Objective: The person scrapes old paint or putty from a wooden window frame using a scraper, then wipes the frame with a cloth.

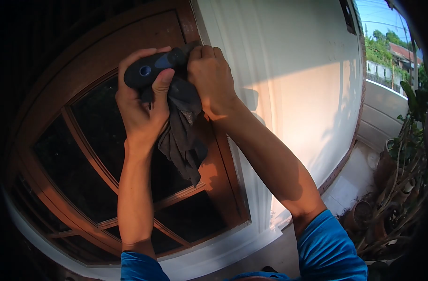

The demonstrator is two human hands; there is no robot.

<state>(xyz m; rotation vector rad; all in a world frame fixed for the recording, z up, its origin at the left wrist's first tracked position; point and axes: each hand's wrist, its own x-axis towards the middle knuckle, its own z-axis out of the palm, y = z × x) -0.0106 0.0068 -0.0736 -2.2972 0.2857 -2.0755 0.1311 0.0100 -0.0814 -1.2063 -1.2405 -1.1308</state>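
Note:
My left hand [141,110] grips a black and blue tool handle [153,68] held up against a brown wooden window frame [225,159]. My right hand [211,77] is closed over the tool's tip end and a dark grey cloth [183,136] that hangs down between both hands. The tool's working end is hidden under my right hand. Both arms reach up in blue sleeves.
The window has dark glass panes [66,173] split by thin wooden bars. A white wall [298,84] runs to the right. Potted plants [392,187] stand on the floor at the right, beside a low white balcony wall [385,103].

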